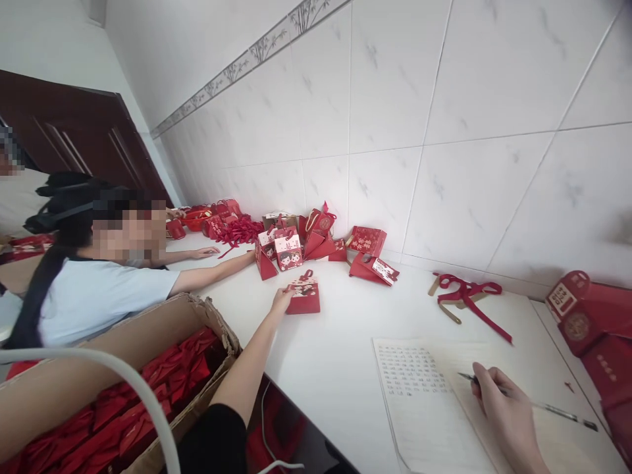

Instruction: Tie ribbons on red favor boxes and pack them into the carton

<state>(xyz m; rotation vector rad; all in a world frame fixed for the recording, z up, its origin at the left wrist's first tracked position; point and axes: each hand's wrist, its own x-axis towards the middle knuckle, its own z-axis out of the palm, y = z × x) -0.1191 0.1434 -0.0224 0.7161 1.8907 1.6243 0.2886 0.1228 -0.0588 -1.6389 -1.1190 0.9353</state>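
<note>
My left hand (281,300) reaches across the white table and is closed on the left edge of a red gift box (305,299) with a white patterned top and a small loop. In my right hand (498,401) is a pen (557,413), its tip pointing left over an open notebook (409,421). Rows of small handwriting fill the upper part of the notebook's left page. Behind the held box stand more red gift boxes (289,250), one showing cartoon figures, and a co-worker's hand reaches to them.
A cardboard box (217,322) full of red boxes stands at the lower left, beside a co-worker in a light shirt. Red ribbon (474,299) with gold strips lies near the tiled wall. Several red boxes (587,329) are at the right edge. A white curved tube (143,388) crosses the lower left.
</note>
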